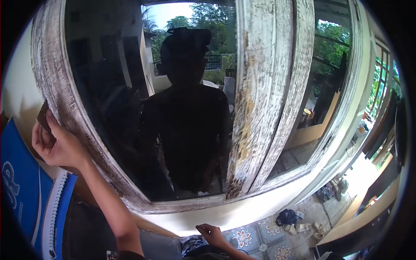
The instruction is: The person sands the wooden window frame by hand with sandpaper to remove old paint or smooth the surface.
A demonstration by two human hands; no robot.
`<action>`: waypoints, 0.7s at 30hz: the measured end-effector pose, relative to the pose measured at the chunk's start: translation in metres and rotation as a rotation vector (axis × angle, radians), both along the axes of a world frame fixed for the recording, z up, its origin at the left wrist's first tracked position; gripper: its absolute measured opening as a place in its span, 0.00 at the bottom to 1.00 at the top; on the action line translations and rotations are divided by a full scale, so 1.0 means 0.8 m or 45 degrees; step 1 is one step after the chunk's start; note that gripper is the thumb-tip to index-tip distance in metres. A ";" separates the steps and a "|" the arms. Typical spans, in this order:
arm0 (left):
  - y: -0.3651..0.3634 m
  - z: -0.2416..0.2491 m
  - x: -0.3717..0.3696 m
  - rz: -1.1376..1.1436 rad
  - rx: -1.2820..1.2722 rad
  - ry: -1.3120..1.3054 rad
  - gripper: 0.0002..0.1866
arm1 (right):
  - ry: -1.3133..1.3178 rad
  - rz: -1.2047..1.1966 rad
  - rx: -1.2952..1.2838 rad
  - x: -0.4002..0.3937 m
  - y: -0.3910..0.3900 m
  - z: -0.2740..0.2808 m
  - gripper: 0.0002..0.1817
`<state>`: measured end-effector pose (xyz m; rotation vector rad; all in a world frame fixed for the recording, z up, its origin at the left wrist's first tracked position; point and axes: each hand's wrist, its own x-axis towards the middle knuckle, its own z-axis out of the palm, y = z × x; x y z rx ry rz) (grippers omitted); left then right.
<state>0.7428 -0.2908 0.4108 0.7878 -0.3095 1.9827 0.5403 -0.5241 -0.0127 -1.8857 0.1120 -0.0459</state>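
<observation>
My left hand (58, 143) is raised at the left edge of a weathered wooden window frame (52, 65). Pinched between its thumb and fingers is a small brown piece of sandpaper (43, 116), pressed up against the frame's outer side. White paint on the wood is worn and streaked with grey and brown. Low in front of me, my right hand (212, 235) hangs below the sill with its fingers curled together; what they hold, if anything, is too small to make out. Dark window glass (108, 86) fills the frame and mirrors a person in a cap.
Blue printed covers (19, 177) and a spiral-bound calendar (54, 208) stand at the left, close to my forearm. Shoes and cloth (290, 218) lie on the tiled floor (264, 238). A second glass pane (303, 125) is to the right, beyond the worn centre post (268, 86).
</observation>
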 end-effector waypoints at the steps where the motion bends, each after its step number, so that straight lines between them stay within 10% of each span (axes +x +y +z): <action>1: -0.005 0.002 0.007 0.066 0.062 0.061 0.07 | 0.033 0.036 -0.037 -0.002 -0.012 0.015 0.12; 8: -0.040 -0.018 0.004 0.570 0.634 0.587 0.30 | -0.396 0.141 0.228 0.014 -0.079 0.113 0.09; 16: 0.012 0.080 0.009 0.533 0.582 0.805 0.33 | -1.658 -0.222 -0.142 0.052 -0.190 0.225 0.16; 21: -0.018 0.055 -0.009 0.662 0.421 0.991 0.34 | -1.686 -0.406 0.012 0.091 -0.203 0.221 0.14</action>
